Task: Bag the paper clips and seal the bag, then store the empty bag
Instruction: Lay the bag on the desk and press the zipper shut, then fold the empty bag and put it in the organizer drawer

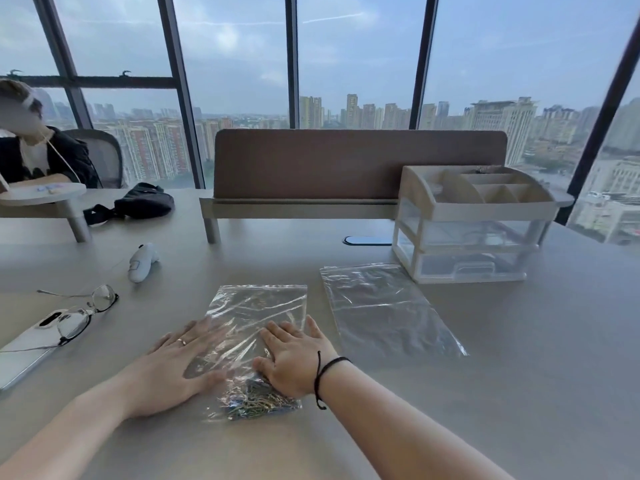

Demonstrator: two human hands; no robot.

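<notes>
— What are we seeing on the counter (450, 393) right now?

— We are looking at a clear zip bag (254, 318) lying flat in front of us, with the paper clips (254, 400) bunched in its near end. Both hands are pressing on it.

— How are the hands lying?

— We are seeing the left hand (176, 363) laid flat over the bag's left side, fingers straight and spread, a ring on one finger. The right hand (294, 358) is lying flat on the right side, fingers straight too, with a black cord round the wrist. Neither grip is curling round anything; both are simply pressing the plastic down.

— And the other bag?

— We are finding the empty bag (388, 308) just to the right, flat and apart from the hands, its far corner near a drawer organizer (474, 230).

— Anything on the left?

— We are noticing eyeglasses (88, 311) resting partly on a white phone (27, 351), and a white controller (142, 261) beyond them.
</notes>
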